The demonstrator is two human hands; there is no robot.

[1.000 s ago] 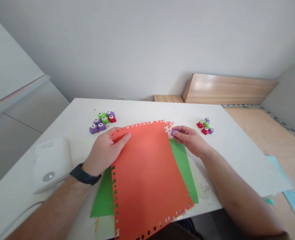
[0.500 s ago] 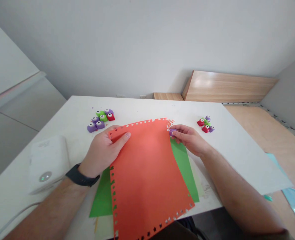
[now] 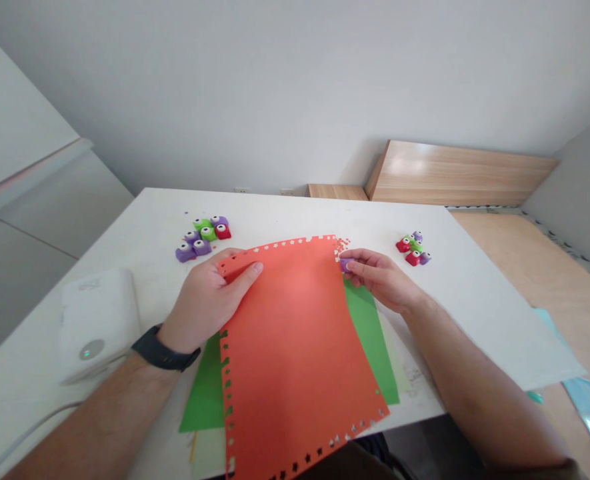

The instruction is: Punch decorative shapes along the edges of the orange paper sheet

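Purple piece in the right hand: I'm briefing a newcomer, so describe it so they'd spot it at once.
On the white table, find the large orange sheet over a green sheet. Near the far end of its right edge, the right hand pinches the small purple piece. Other purple pieces sit in clusters; only this one is in a hand.

The left hand [image 3: 209, 300] and right hand [image 3: 382, 279] are bare; a wide, dark band [image 3: 163, 351] circles the left wrist, a dark sleeve edge [image 3: 569, 469] the right arm [image 3: 459, 373].
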